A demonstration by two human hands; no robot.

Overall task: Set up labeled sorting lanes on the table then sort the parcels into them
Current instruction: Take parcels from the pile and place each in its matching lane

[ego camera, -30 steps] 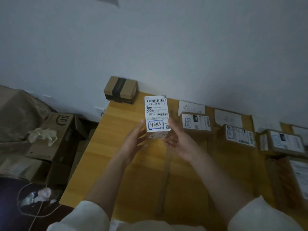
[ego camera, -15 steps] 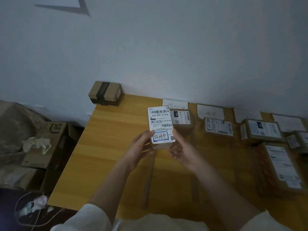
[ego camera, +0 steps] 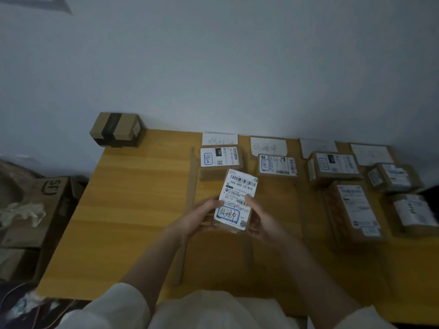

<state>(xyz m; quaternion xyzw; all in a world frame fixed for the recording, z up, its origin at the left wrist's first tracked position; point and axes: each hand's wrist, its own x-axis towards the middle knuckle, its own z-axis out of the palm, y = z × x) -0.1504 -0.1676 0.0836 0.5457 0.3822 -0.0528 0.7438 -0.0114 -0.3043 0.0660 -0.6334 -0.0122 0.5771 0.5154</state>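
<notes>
Both hands hold a small parcel [ego camera: 237, 198] above the wooden table [ego camera: 133, 210]; its white shipping label carries a blue-framed handwritten mark. My left hand [ego camera: 197, 216] grips its left side and my right hand [ego camera: 261, 220] grips its right side. Paper lane labels [ego camera: 219, 140] lie along the wall edge, and thin cardboard strips [ego camera: 190, 210] divide the lanes. A labelled parcel [ego camera: 219, 159] sits in the first lane, another parcel [ego camera: 276, 165] in the second, and more parcels [ego camera: 333, 168] lie in the lanes to the right.
A brown box with black tape [ego camera: 115, 129] sits at the table's far left corner against the wall. Open cartons [ego camera: 45, 210] with crumpled paper stand on the floor to the left. Larger parcels [ego camera: 354, 212] crowd the right side.
The view has swung right and down, showing more lanes. The parcel in my hands has moved right and lower, now hovering in front of the first two lanes.
</notes>
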